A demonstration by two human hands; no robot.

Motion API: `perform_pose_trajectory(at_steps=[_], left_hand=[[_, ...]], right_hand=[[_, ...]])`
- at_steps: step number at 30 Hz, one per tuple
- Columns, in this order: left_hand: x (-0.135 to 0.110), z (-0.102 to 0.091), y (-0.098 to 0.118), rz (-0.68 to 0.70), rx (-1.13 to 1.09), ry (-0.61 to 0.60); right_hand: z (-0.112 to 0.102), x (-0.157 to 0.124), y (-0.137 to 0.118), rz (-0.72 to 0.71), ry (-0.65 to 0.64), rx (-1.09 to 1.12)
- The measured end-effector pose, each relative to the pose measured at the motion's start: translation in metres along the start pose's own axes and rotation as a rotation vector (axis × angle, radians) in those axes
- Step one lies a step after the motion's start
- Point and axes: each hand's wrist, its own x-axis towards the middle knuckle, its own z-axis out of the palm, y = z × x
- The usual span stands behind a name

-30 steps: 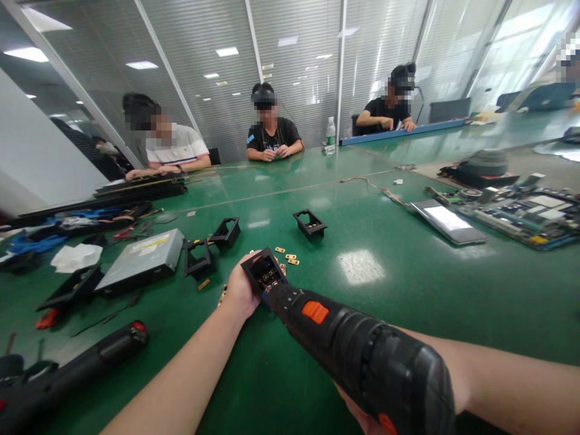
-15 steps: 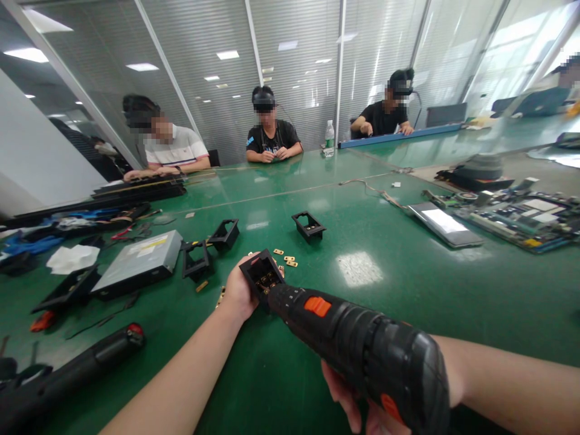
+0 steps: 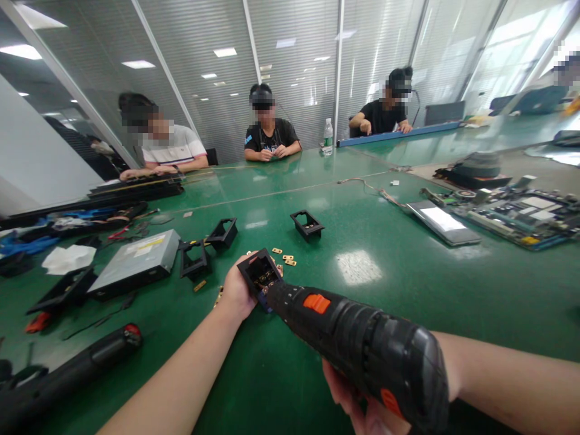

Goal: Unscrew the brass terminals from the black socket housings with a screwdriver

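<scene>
My left hand (image 3: 237, 286) is closed around a black rectangular plastic frame (image 3: 251, 266), tilted so that its hollow inside faces me. Small brass-coloured parts show within it. In my right hand (image 3: 347, 396) is a black cordless drill (image 3: 357, 338) with orange switches, its nose pointing into the frame. The drill's bit and the exact spot it meets are hidden. Several small brass plates (image 3: 289, 260) lie on the green table just beyond my left hand. Similar black frames stand nearby: one (image 3: 307, 224) farther off, two (image 3: 194, 260) to the left.
On the left are a silver disc drive (image 3: 136, 263), a black cylindrical tool (image 3: 72, 374) and tangled blue cables (image 3: 22, 241). To the right lie a flat grey device (image 3: 441, 223) and circuit boards (image 3: 530, 214). Three people sit across the table, near a water bottle (image 3: 327, 137).
The view has shifted very slightly. Both hands, the frame and the drill stay in nearly the same position, with the drill's nose still at the frame.
</scene>
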Motion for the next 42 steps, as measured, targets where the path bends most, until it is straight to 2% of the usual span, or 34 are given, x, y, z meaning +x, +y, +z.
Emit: perform_pose_trajectory(at_steps=[3,7,10,13,16,21,27,34,39,42], left_hand=[[0.000,0.000,0.000,-0.001,-0.001,0.007],[0.001,-0.002,0.000,0.020,-0.001,-0.003],[0.001,-0.004,-0.001,0.001,0.003,-0.006],[0.001,-0.006,-0.001,-0.001,-0.009,-0.016],[0.000,-0.006,-0.002,0.032,-0.018,-0.033],[0.000,-0.004,-0.001,0.029,0.008,-0.026],[0.000,-0.003,-0.001,0.025,0.021,-0.012],[0.000,-0.003,-0.001,0.044,0.011,-0.017],[0.000,-0.003,-0.001,0.035,0.003,-0.009],[0.000,-0.003,-0.001,0.029,-0.001,-0.006]], right_hand=[[0.001,0.000,0.011,0.020,0.026,0.138],[0.004,0.004,0.010,-0.093,-0.028,0.220],[0.005,0.006,0.004,-0.194,-0.019,0.169],[0.002,0.005,0.002,-0.186,0.012,0.018],[-0.002,0.005,0.004,-0.166,-0.038,-0.104],[-0.007,0.012,0.010,-0.279,-0.002,-0.139],[-0.011,0.016,0.015,-0.221,-0.047,-0.150],[-0.002,0.005,0.017,-0.166,-0.031,0.099],[-0.002,0.003,0.021,-0.022,0.001,0.177],[0.002,0.003,0.013,-0.078,0.002,0.161]])
